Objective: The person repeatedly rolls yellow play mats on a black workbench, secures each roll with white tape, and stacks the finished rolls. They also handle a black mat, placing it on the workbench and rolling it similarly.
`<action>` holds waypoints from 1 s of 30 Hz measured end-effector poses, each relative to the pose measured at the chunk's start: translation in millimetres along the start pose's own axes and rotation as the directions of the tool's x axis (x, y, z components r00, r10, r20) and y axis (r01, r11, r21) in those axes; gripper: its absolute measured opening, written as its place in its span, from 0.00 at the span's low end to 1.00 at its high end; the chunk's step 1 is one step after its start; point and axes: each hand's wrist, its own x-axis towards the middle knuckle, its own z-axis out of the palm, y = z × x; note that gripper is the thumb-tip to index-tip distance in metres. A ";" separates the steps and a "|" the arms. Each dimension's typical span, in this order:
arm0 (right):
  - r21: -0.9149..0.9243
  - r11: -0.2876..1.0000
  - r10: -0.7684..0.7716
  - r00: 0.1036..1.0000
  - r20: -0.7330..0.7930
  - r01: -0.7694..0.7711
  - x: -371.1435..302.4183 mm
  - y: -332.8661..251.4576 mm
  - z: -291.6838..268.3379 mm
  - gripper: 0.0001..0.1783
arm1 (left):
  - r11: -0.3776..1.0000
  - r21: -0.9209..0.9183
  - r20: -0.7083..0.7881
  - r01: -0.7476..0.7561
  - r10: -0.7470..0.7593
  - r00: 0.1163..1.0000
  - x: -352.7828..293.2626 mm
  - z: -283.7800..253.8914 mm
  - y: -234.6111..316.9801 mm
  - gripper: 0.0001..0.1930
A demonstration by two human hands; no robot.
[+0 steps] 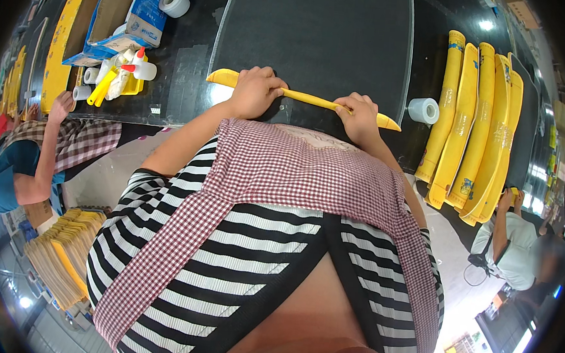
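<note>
A yellow sheet (pixel 310 99), rolled or folded into a narrow strip, lies across the near edge of the black mat, tilted down to the right. Its two ends flare into pointed flaps. My left hand (pixel 255 93) grips it left of its middle, fingers curled over the top. Nearer the right end, my right hand (pixel 360 119) pinches it between thumb and fingers. The undersides of both grips are hidden. Beyond the strip spreads the black mat (pixel 317 36) with its pale border.
Several yellow rolls (pixel 472 123) lie at the right, beside a white tape roll (pixel 423 111). At the left are blue cardboard boxes (pixel 147 14), another tape roll (pixel 174 3) and a red-capped white bottle (pixel 144 71) by a yellow tray (pixel 135 86). Co-workers sit on both sides.
</note>
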 end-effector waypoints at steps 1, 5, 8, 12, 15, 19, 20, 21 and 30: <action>0.030 0.996 0.083 0.993 0.079 -0.086 7.8 -1.3 -4.3 0.09 | 0.999 0.009 0.043 0.042 -0.043 0.998 4.2 -1.4 1.7 0.07; 0.087 0.953 0.260 0.933 0.250 -0.289 29.0 -7.5 -18.0 0.11 | 0.989 0.028 0.130 0.144 -0.147 0.981 18.8 -3.5 3.4 0.08; 0.025 0.946 0.317 0.938 0.143 -0.324 28.2 -13.1 -21.0 0.14 | 0.973 -0.009 0.108 0.232 -0.230 0.967 17.9 -9.1 14.9 0.08; -0.128 0.947 0.301 0.954 0.020 -0.296 17.7 -24.9 -16.6 0.18 | 0.968 0.049 0.025 0.247 -0.249 0.968 13.7 -8.8 18.1 0.11; -0.210 0.977 -0.063 0.981 -0.186 0.023 3.7 -16.0 -8.9 0.14 | 0.983 0.106 -0.106 0.151 -0.140 0.984 6.2 -3.4 13.0 0.13; -0.246 0.889 -0.432 0.886 -0.169 0.387 -3.6 5.0 -0.6 0.04 | 0.992 0.102 -0.207 0.073 -0.051 0.977 -0.3 3.7 -1.7 0.16; -0.242 0.886 -0.440 0.882 -0.169 0.396 -3.1 4.8 0.0 0.04 | 0.992 0.095 -0.182 0.082 -0.064 0.981 -0.4 2.3 -3.7 0.18; -0.238 0.883 -0.448 0.878 -0.169 0.405 -2.2 6.7 0.4 0.04 | 0.991 0.092 -0.141 0.096 -0.083 0.986 1.4 -0.1 -6.8 0.18; -0.068 0.939 -0.341 0.938 -0.064 0.336 -10.6 11.0 -11.6 0.10 | 0.994 0.014 -0.085 0.110 -0.108 0.991 2.8 -3.9 -13.4 0.21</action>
